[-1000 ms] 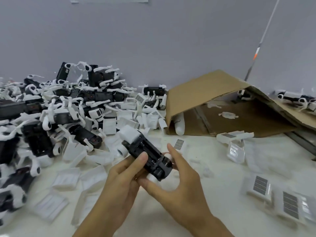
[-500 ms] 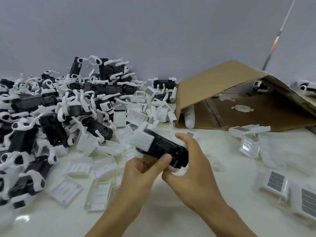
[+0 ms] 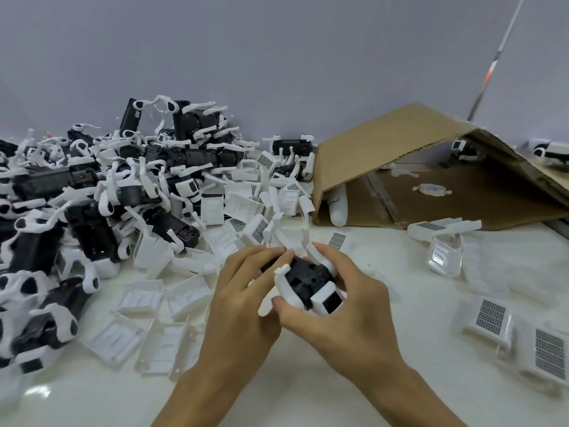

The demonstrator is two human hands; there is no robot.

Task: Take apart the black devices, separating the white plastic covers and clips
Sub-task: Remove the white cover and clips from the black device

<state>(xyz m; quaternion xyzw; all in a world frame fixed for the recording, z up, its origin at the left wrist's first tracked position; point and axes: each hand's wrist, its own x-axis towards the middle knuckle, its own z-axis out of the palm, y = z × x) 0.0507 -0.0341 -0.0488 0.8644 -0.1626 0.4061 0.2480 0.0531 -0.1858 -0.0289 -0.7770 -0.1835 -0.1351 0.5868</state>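
Note:
Both hands hold one black device (image 3: 303,280) with white plastic parts just above the white table (image 3: 308,396), near the centre. My left hand (image 3: 243,297) grips its left side, fingers curled over the top. My right hand (image 3: 345,297) wraps around its right side and underside, thumb against a white cover on the front. White clip arms (image 3: 311,251) stick up from the device behind my fingers. A big pile of black devices with white clips (image 3: 101,204) fills the left.
Loose white covers (image 3: 144,297) lie scattered left of my hands. More covers with grid labels (image 3: 492,315) lie at the right. An open cardboard box (image 3: 400,149) lies on its side at the back right. A grey wall stands behind.
Both hands have turned the device and drawn it closer, so its end now faces me. The right hand has closed further around it. The view has tilted down slightly.

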